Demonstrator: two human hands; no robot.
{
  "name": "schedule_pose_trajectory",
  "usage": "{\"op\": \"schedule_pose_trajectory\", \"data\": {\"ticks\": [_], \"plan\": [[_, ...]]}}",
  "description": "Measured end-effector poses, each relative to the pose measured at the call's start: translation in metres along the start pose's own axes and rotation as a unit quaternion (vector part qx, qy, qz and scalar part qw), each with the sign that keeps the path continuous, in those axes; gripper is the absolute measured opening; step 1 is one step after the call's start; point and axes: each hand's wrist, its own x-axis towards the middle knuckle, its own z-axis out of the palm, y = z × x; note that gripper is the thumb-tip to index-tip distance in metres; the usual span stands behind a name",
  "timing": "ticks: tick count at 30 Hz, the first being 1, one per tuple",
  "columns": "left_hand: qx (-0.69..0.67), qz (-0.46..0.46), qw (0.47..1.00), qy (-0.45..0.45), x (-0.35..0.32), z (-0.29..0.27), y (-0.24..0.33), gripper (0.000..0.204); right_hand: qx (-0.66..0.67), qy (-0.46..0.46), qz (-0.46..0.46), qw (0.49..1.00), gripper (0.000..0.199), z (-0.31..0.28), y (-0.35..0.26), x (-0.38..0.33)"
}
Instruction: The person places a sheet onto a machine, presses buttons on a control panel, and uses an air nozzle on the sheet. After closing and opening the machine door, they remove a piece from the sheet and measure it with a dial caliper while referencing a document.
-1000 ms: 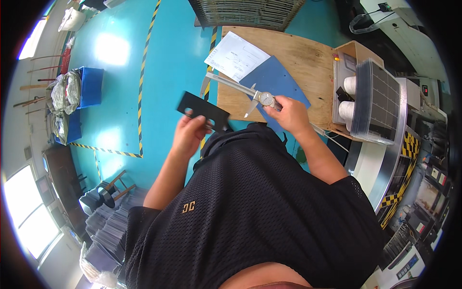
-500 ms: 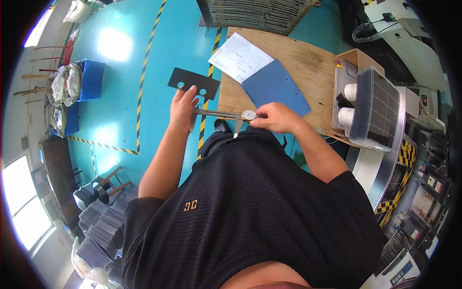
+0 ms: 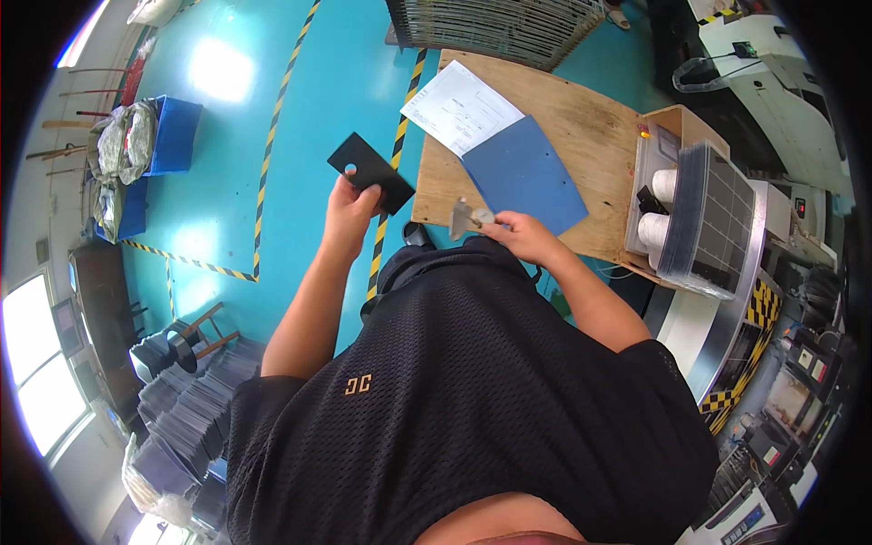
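Note:
My left hand [image 3: 350,209] grips a flat black rectangular plate [image 3: 370,172] with a round hole near one end, held out over the teal floor to the left of the table. My right hand [image 3: 522,234] holds a metal caliper [image 3: 468,218] near the front edge of the wooden table [image 3: 590,136]. On that table lie a blue sheet [image 3: 527,177] and a white paper [image 3: 460,107], just beyond my right hand.
A wooden box [image 3: 677,145] with white cups and a tilted dark grid tray [image 3: 708,222] stands at the table's right. A wire cage [image 3: 495,27] is behind the table. Blue bins [image 3: 168,136] sit far left, stacked dark plates [image 3: 195,409] at lower left, machines at right.
The black plate has moved left and away from the caliper. My right hand has drawn the caliper back toward the table's front edge.

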Motion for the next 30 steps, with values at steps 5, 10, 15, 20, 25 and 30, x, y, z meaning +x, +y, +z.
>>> {"op": "schedule_pose_trajectory", "data": {"ticks": [5, 10, 15, 20, 25, 30], "plan": [[0.215, -0.04, 0.975, -0.036, -0.015, -0.023, -0.004, 0.028, -0.116, 0.083, 0.052, 0.988, 0.045, -0.028, -0.016, -0.027], [0.152, -0.035, 0.981, -0.119, -0.024, -0.007, -0.003, 0.021, 0.018, 0.041, -0.079, 0.996, 0.051, -0.043, -0.057, -0.055], [0.249, -0.024, 0.957, -0.144, -0.031, 0.009, 0.004, 0.022, -0.246, 0.084, -0.22, 0.94, 0.058, -0.045, -0.083, -0.057], [0.344, 0.051, 0.92, -0.179, -0.038, 0.02, 0.018, 0.023, -0.301, 0.081, -0.229, 0.922, 0.047, -0.043, -0.099, -0.057], [0.38, 0.094, 0.897, -0.204, -0.047, 0.027, 0.037, 0.023, -0.289, 0.079, -0.217, 0.929, 0.039, -0.039, -0.106, -0.051], [0.411, 0.15, 0.872, -0.22, -0.05, 0.03, 0.048, 0.023, -0.258, 0.064, -0.22, 0.939, 0.041, -0.036, -0.104, -0.049]]}}
